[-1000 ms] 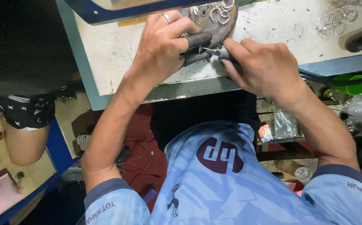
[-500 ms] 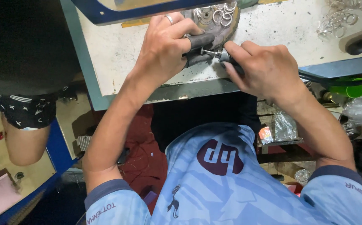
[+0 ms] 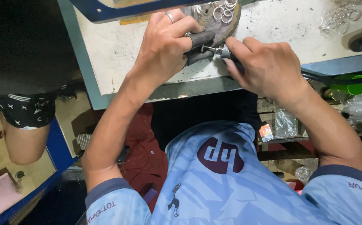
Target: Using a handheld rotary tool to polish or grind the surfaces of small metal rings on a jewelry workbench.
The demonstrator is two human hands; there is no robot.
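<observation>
Since a second ago both hands have crept slightly toward the far side of the counter [image 3: 118, 54], the view shifting with them, while the grips look unchanged; the left hand [image 3: 164, 46], a ring on one finger, is closed around a small dark rubbery piece [image 3: 198, 45] pressed onto the worn round pad [image 3: 224, 26] at the counter's far edge; the right hand [image 3: 268, 66] is closed pen-fashion around a slim metal-tipped rotary hand tool [image 3: 222, 52], its thin bit touching the dark piece just beside the left fingertips; loose metal rings [image 3: 222, 10] lie on the pad behind, and more rings [image 3: 339, 16] sit well apart to the right; judged from this, the work goes best with the left grip firm, wrists braced on the counter, and the bit kept clear of the fingertips, pressed lightly.
</observation>
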